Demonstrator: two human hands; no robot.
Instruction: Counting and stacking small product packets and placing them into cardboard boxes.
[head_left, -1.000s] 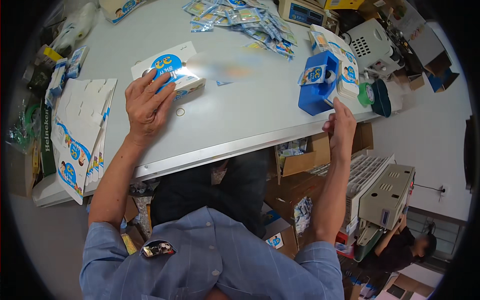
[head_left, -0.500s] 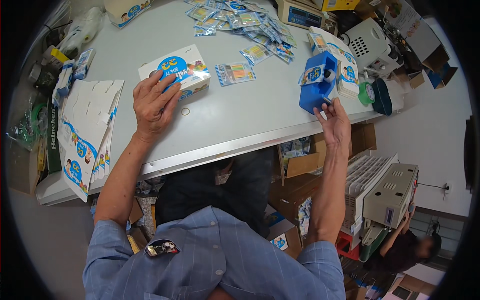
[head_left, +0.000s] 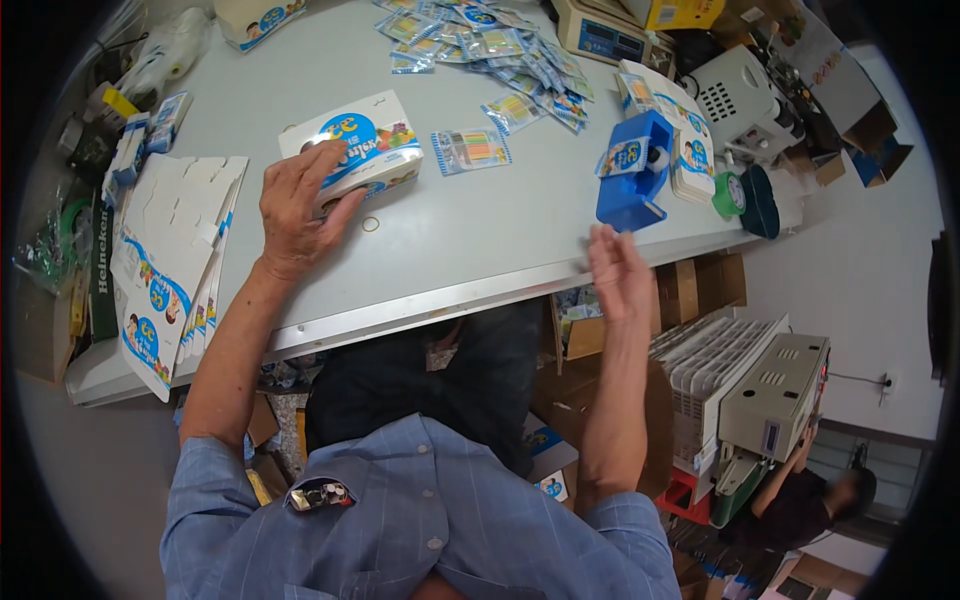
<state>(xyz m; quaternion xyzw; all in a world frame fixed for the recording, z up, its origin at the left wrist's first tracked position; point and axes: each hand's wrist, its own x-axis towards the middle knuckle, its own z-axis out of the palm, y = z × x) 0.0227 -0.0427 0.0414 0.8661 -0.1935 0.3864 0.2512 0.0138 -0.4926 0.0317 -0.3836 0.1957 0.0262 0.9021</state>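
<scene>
My left hand [head_left: 300,215] grips the near left end of a small white and blue printed carton [head_left: 390,140], with its fingers over the top and the thumb by the front side. Motion blurs my right hand [head_left: 620,275], palm up over the table's front edge, just short of a blue tape dispenser [head_left: 625,200]. Whether its blurred fingertips hold anything, I cannot make out. A small printed packet lies against the dispenser's left side. Between carton and dispenser lies a flat clear packet [head_left: 470,150] of coloured sticks.
A heap of similar packets [head_left: 490,45] covers the far middle. Flattened cartons [head_left: 165,270] are stacked at left. A rubber band [head_left: 371,224] lies near the carton. Right of the dispenser are a stack of cartons [head_left: 692,150] and green tape [head_left: 730,195]. Another person [head_left: 800,510] works at far right.
My right hand has moved left and toward me, away from the dispenser's front. My left hand stays on the carton, its fingers shifted slightly.
</scene>
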